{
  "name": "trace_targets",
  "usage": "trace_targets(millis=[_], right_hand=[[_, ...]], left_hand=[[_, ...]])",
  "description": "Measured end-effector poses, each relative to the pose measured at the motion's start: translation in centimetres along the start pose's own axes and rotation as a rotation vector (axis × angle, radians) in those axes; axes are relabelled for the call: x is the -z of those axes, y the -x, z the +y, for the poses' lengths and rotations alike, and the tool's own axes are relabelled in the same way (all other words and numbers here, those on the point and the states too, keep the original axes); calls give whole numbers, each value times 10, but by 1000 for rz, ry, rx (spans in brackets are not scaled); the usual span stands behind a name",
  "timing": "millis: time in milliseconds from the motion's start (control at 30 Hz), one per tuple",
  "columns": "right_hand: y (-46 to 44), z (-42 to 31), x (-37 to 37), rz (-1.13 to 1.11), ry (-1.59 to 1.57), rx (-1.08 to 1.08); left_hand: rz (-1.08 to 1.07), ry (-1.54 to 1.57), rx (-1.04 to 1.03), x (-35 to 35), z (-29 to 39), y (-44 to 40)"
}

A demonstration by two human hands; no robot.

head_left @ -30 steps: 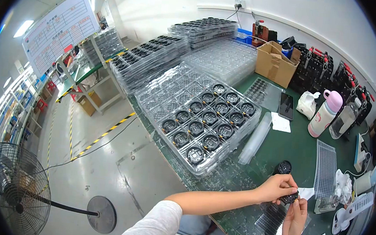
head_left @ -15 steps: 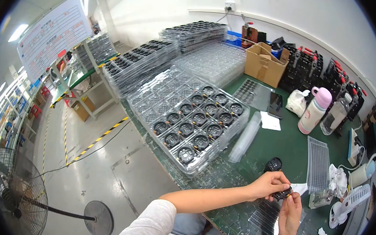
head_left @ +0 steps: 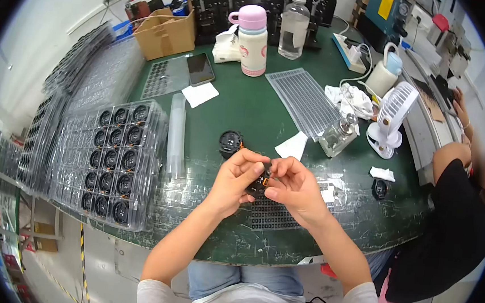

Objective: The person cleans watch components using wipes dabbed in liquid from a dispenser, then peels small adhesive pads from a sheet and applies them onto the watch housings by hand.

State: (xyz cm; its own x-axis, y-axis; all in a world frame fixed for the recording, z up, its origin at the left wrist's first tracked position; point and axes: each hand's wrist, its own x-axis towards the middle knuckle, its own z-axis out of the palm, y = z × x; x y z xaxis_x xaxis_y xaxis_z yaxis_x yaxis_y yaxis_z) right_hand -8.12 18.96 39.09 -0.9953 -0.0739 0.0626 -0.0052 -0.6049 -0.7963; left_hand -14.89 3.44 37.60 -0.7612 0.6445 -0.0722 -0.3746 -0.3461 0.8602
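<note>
My left hand point(head_left: 233, 180) is closed on a small round black part point(head_left: 259, 182) with an orange piece at its side. Against the same part, at its right, my right hand point(head_left: 296, 191) has its thumb and index finger close together; whether they grip anything is too small to tell. Just above my left hand, another round black part point(head_left: 230, 142) rests on the green table. Under my hands lies a sheet with rows of small dark pieces point(head_left: 274, 215). A white paper piece point(head_left: 292, 146) is a little above my right hand.
Clear trays of round black parts point(head_left: 144, 166) stand at left on the green table point(head_left: 212, 240). Farther back are a cardboard box point(head_left: 166, 34), phone point(head_left: 201, 69), pink-lidded bottle point(head_left: 252, 44) and clear bottle point(head_left: 294, 27). A small fan point(head_left: 390, 115) and a co-worker in black point(head_left: 447, 230) are at right.
The view has swung right, so the trays now appear at far left and a co-worker shows at right. My left hand still holds the black part; my right hand's fingers have shifted at its edge.
</note>
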Motion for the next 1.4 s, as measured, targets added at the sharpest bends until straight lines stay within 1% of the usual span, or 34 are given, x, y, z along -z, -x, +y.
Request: trace_targets(millis=[67, 300, 433, 500, 533, 567, 600, 633, 700, 733, 767, 833, 867, 967, 1000, 1033, 1100, 1167, 1233, 1267, 1333, 1367, 1400], right_hand=[[0, 2, 4, -30, -7, 4], [0, 2, 3, -29, -10, 4], [-2, 4, 4, -7, 3, -15], [-3, 7, 6, -4, 0, -17], [-4, 8, 6, -11, 70, -57], [-4, 10, 7, -18, 137, -96], [-4, 14, 9, -13, 225, -74], [-1, 9, 10, -2, 218, -60], [6, -15, 11, -134, 889, -147], [15, -23, 7, -117, 1025, -115], [27, -30, 5, -105, 1031, -107], [55, -37, 8, 177, 1300, 39], [67, -38, 21, 312, 1397, 114], [108, -47, 84, 723, 1636, 342], [120, -56, 92, 835, 1727, 275], [130, -65, 100, 946, 1813, 208], [144, -70, 113, 1002, 1839, 194], [148, -72, 118, 1003, 1866, 165], [149, -72, 127, 1012, 1875, 135], [148, -74, 130, 1002, 1916, 174], [143, -77, 134, 966, 1991, 223], [141, -78, 132, 898, 2004, 315], [135, -76, 122, 861, 1975, 344]], left_hand=[[9, -3, -19, -1, 0, 0], [-32, -42, -74, 1, 0, -1], [-21, -36, -58, 2, 1, -1], [60, -241, -142, 6, 6, -3], [116, -347, -167, 8, 14, -3], [189, -463, -237, 7, 22, -3], [272, -570, -323, 11, 26, -6], [349, -679, -409, 17, 29, -8], [476, -683, -429, 36, 32, -16], [492, -695, -451, 45, 33, -20], [516, -713, -452, 49, 35, -23], [545, -732, -450, 53, 33, -27], [527, -736, -463, 58, 31, -30], [462, -844, -624, 79, 19, -52], [493, -988, -595, 68, 25, -49], [468, -1077, -603, 66, 25, -49], [440, -1073, -498, 66, 20, -50], [411, -1097, -479, 65, 19, -50], [444, -1214, -518, 56, 23, -47], [452, -1214, -519, 51, 24, -45], [587, -1133, -545, 39, 27, -39], [613, -1109, -603, 34, 29, -36], [604, -1043, -656, 32, 27, -33]])
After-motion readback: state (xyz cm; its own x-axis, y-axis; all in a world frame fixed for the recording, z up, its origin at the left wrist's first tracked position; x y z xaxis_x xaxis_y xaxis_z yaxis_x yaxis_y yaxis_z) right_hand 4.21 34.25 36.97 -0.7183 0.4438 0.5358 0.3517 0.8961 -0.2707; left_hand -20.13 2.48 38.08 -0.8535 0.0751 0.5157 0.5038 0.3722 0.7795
